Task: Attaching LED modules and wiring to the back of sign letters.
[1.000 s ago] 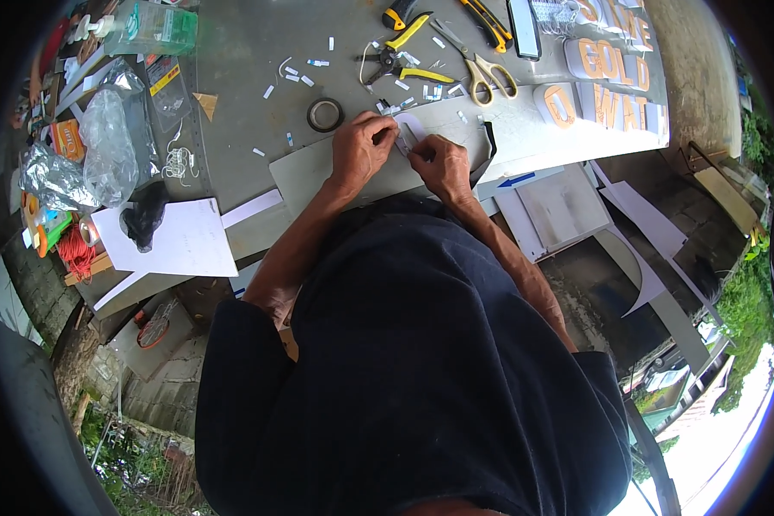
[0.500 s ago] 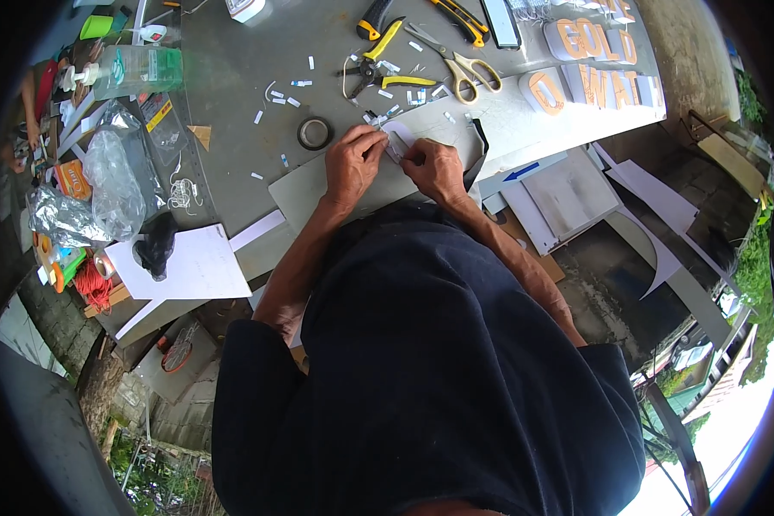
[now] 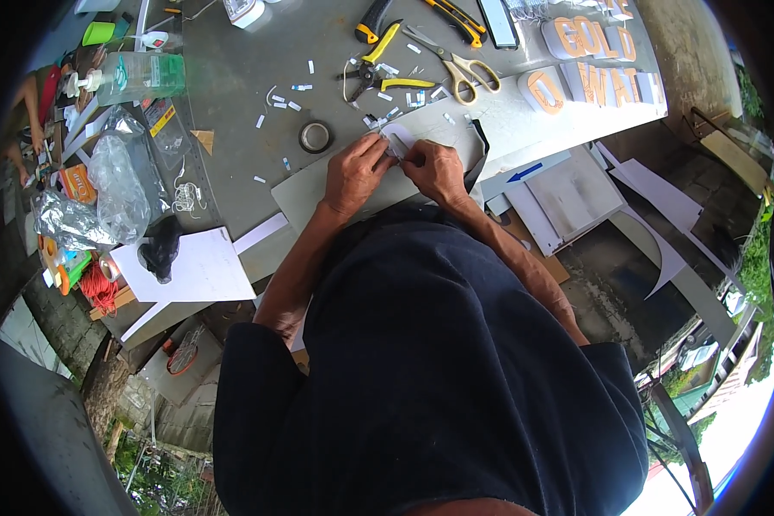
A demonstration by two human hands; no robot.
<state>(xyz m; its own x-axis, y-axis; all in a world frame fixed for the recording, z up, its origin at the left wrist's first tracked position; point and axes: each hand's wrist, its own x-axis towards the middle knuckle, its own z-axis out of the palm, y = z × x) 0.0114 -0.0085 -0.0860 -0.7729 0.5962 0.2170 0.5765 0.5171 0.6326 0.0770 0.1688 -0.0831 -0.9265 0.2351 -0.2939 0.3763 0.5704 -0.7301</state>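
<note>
Left hand [image 3: 351, 179] edged toward right hand [image 3: 437, 174]; we saw fingers of both narrowly pinching small white curved piece [image 3: 396, 132], likely steadying it.

1. A grey desk [image 3: 232, 138] spans the frame's upper half, a pale flat panel [image 3: 305, 191] along its lower edge.
2. Upper centre: yellow-handled pliers [image 3: 367, 76], cream-handled scissors [image 3: 450, 58], scattered small strips [image 3: 294, 107], a dark tape roll [image 3: 303, 138].
3. Upper right: a phone [image 3: 499, 21], orange-faced block letters [image 3: 574, 39].
</note>
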